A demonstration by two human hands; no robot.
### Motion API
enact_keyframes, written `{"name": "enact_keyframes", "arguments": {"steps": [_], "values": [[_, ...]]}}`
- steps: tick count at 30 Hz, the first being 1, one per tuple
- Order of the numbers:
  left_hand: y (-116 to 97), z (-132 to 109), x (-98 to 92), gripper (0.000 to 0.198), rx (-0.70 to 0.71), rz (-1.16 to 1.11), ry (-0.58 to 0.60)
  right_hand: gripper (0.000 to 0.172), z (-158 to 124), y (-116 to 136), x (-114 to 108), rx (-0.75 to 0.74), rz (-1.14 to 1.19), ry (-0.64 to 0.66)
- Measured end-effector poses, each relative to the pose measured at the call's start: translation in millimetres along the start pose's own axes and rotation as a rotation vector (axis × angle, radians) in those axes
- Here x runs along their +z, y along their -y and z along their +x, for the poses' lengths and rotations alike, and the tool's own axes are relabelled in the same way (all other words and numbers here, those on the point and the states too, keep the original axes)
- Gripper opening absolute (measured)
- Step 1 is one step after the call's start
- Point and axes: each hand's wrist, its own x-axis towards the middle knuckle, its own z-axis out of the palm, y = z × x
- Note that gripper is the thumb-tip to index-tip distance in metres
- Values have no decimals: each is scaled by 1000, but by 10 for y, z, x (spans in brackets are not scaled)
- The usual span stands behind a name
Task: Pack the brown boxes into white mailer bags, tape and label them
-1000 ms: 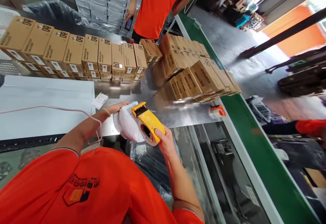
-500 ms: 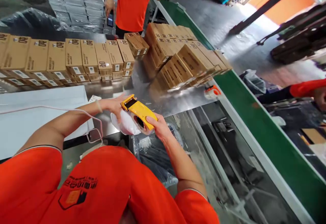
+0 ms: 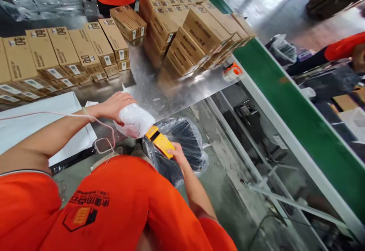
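My left hand (image 3: 117,107) is closed on a white, plastic-wrapped package (image 3: 137,118) at the front edge of the metal table. Its thumb curls under the near side and the fingers lie over the top. My right hand (image 3: 178,153) grips the lower end of a yellow tape dispenser (image 3: 160,141). The dispenser's head touches or lies very close to the package's right end; which of the two I cannot tell. What the package contains is hidden by the wrapping.
Small brown cartons (image 3: 68,51) line the table's back, with a larger carton stack (image 3: 196,34) at the right. A plastic-lined bin (image 3: 182,140) stands below the edge. An orange tape dispenser (image 3: 233,70) lies near the green conveyor (image 3: 273,91). A pink cable (image 3: 105,129) hangs by my left forearm.
The yellow tape dispenser has moved down, from over the package to its right end. My left hand has shifted left and now lies on top of the package. The view has tilted down.
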Motion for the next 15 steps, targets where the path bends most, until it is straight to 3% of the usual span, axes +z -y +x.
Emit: {"name": "enact_keyframes", "arguments": {"steps": [3,6,8,11,13,15], "values": [[-65,-57,-152,136,-2,75,93,49,361,-230,287,-12,113,67],[-370,-9,-199,142,80,160,118,45,462,-339,355,-7,156,97],[-628,94,-142,131,128,194,104,45,460,-364,336,1,170,108],[-882,245,-78,99,118,168,60,45,454,-306,317,-8,195,94],[-884,279,-132,85,107,108,20,44,411,-200,311,-31,194,57],[-745,247,-248,85,131,32,-32,43,284,-50,306,-51,189,19]]}}
